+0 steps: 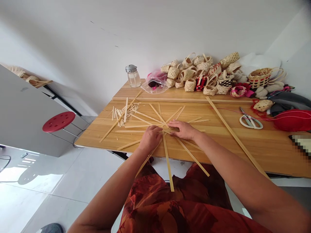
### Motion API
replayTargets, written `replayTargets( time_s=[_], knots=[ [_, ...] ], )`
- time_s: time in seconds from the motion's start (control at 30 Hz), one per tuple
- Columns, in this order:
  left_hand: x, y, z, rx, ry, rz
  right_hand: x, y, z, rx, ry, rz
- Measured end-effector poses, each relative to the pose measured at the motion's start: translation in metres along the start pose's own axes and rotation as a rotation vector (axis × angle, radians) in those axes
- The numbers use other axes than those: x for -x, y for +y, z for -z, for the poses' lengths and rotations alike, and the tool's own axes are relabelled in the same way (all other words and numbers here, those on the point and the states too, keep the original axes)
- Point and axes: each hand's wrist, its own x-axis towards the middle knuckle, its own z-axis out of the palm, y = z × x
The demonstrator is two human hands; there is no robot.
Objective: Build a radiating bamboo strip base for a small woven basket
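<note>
Flat pale bamboo-like strips [168,158] cross at one centre near the table's front edge and fan out like spokes. Several stick out past the edge, over my lap. My left hand [151,136] is at the left of the crossing, its fingers closed on a strip there. From the right, my right hand [181,130] reaches the same crossing, with thumb and fingers bent around the strips. The fingers of both hands cover part of the centre, so how the strips interlace beneath them is hidden.
On the wooden table [233,145] lie cut scraps [121,115], a long strip [235,134] and white-handled scissors [250,121]. Small woven baskets [190,84] are heaped along the wall, beside a plastic bag [155,84] and a lidded bottle [133,77]. A red stool [59,121] stands left.
</note>
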Motion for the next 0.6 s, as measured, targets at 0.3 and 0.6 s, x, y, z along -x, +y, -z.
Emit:
replayTargets(
  time_s=[0.3, 0.6],
  knots=[
    [0.028, -0.009, 0.028, -0.254, -0.124, 0.142, 0.002, -0.001, -0.001, 0.024, 0.001, 0.001],
    [0.043, 0.000, 0.039, -0.287, -0.108, 0.170, 0.001, 0.001, -0.002, 0.016, 0.019, 0.006]
  ],
)
